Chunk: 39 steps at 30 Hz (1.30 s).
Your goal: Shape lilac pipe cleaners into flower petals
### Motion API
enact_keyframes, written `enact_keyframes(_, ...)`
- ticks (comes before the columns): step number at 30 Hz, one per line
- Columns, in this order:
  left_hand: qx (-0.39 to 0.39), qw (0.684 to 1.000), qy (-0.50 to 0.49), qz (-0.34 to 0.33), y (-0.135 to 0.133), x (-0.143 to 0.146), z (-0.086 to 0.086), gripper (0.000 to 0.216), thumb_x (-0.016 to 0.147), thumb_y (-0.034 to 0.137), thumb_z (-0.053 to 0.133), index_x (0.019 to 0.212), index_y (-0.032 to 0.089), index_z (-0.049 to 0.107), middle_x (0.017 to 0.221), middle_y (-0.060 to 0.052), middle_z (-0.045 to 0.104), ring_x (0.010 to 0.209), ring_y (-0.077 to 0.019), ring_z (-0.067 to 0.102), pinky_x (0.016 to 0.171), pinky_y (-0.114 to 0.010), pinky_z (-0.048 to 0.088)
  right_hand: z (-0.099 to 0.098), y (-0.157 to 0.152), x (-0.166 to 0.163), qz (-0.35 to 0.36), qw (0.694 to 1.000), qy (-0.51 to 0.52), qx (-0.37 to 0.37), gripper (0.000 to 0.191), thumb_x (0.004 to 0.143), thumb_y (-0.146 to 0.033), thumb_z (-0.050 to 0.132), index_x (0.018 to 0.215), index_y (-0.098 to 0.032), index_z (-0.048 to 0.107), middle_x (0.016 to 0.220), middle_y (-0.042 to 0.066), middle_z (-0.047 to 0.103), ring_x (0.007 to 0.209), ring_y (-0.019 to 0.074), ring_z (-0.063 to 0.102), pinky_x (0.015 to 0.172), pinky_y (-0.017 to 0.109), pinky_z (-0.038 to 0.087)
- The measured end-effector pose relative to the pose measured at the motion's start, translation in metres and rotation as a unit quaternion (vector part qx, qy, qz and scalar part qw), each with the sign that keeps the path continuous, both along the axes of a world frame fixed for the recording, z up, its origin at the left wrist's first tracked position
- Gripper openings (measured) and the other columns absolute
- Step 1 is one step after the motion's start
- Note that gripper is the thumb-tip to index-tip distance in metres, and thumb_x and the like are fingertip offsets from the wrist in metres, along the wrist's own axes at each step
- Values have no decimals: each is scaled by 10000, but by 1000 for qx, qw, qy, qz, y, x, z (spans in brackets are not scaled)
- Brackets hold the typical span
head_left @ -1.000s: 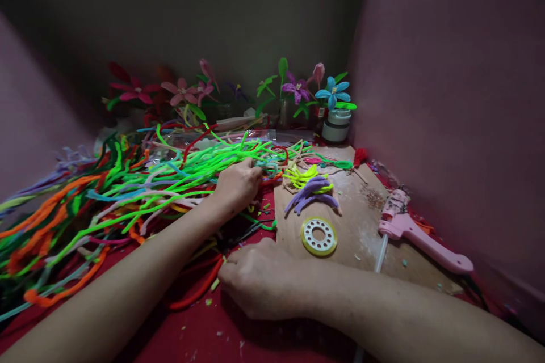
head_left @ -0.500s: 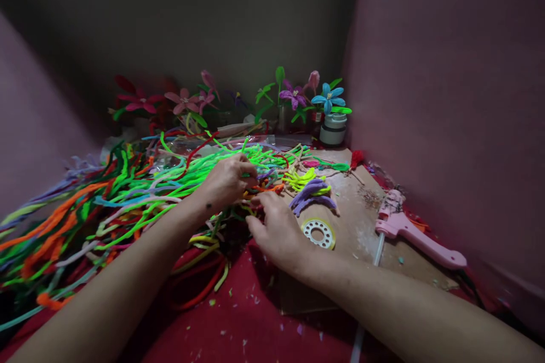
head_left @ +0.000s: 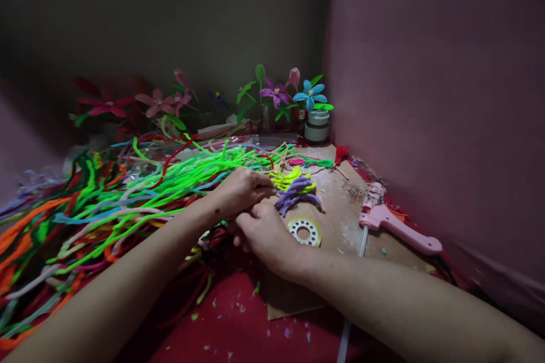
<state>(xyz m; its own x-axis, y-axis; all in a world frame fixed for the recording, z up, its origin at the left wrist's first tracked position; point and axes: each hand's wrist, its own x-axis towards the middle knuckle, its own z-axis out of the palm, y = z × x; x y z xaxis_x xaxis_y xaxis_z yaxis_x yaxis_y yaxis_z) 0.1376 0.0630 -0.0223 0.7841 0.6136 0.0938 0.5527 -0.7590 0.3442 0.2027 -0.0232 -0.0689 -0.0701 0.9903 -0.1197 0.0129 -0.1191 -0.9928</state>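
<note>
My left hand (head_left: 240, 190) rests at the right edge of a big heap of coloured pipe cleaners (head_left: 106, 198), its fingers curled around some strands I cannot single out. My right hand (head_left: 264, 235) sits just below it, fingers bent and pinched against the same spot. What the fingers grip is hidden between the two hands. Right beside them on a brown board (head_left: 340, 204) lie short yellow pieces (head_left: 285, 177), purple pieces (head_left: 296, 195) and a round yellow-and-white perforated disc (head_left: 304, 231).
A pink glue gun (head_left: 395, 224) lies on the board's right side by the pink wall. Pipe-cleaner flowers (head_left: 293, 93) and a small grey jar (head_left: 317, 126) stand in the back corner. The red cloth (head_left: 238, 323) in front is strewn with small scraps.
My right hand came up from the red cloth to meet the left hand at the heap's edge. The view has shifted so everything sits further left.
</note>
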Motion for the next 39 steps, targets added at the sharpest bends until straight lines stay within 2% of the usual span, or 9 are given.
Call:
enact_keyframes(3, -31, 999, 25, -20, 7, 6, -3, 247, 794, 287, 505, 837, 161, 712, 718, -18, 700, 660, -130, 596, 583, -189, 405, 7, -9, 1, 38, 990, -88, 101, 173, 694, -166, 452, 529, -154, 502, 447, -40, 424, 423, 64, 385, 402, 173, 268)
enact_keyframes(5, -41, 998, 37, -20, 10, 8, -8, 258, 792, 283, 498, 870, 160, 711, 752, -26, 707, 680, -140, 604, 589, -196, 410, 13, -16, 0, 55, 969, -142, 196, 198, 702, -161, 472, 506, -161, 449, 455, -53, 372, 455, 63, 353, 430, 179, 255)
enact_keyframes(7, -50, 998, 43, -23, 11, 8, -12, 267, 797, 294, 495, 882, 157, 708, 776, -33, 709, 688, -143, 608, 602, -200, 416, 17, -22, 0, 75, 949, -187, 241, 215, 715, -152, 478, 506, -163, 428, 462, -55, 367, 460, 64, 349, 454, 189, 262)
enact_keyframes(13, -87, 995, 36, -29, 10, 5, -10, 282, 787, 286, 496, 943, 162, 696, 772, -20, 697, 686, -140, 603, 588, -193, 423, 16, -25, -1, 103, 911, -278, 286, 218, 754, -209, 492, 540, -166, 477, 538, -24, 505, 496, 84, 400, 515, 217, 301)
enact_keyframes(20, -183, 982, 35, 33, 5, -1, -7, 321, 761, 193, 424, 1002, 186, 635, 518, 41, 590, 438, -102, 528, 407, -166, 354, 14, -27, -1, 118, 886, -325, 310, 242, 786, -240, 473, 561, -171, 530, 586, -3, 582, 515, 103, 447, 529, 221, 331)
enact_keyframes(25, -50, 998, 12, 33, 6, -5, -3, 197, 777, 250, 477, 773, 163, 654, 625, 7, 622, 565, -106, 552, 517, -181, 384, 13, -28, 0, 119, 881, -320, 326, 234, 786, -220, 472, 570, -167, 547, 598, 7, 602, 525, 105, 471, 529, 217, 335)
enact_keyframes(29, 20, 998, 56, 11, 1, -7, -4, 196, 792, 309, 513, 817, 173, 652, 723, -15, 636, 646, -126, 559, 565, -206, 381, 12, -28, -1, 121, 879, -323, 329, 230, 783, -222, 475, 574, -165, 551, 588, 10, 598, 527, 107, 472, 528, 218, 329)
enact_keyframes(33, 110, 988, 111, 3, -4, -5, -12, 196, 812, 252, 476, 750, 178, 647, 811, -53, 625, 706, -156, 570, 609, -243, 388, 12, -27, 0, 118, 881, -326, 322, 252, 795, -246, 461, 572, -165, 546, 549, 4, 573, 491, 100, 442, 506, 223, 308)
enact_keyframes(39, 122, 987, 58, 82, 4, -12, 0, 215, 812, 272, 460, 758, 185, 650, 715, -32, 640, 644, -143, 570, 585, -230, 377, 15, -28, 1, 126, 881, -321, 324, 233, 786, -211, 472, 565, -159, 528, 588, 10, 591, 534, 101, 475, 527, 213, 324)
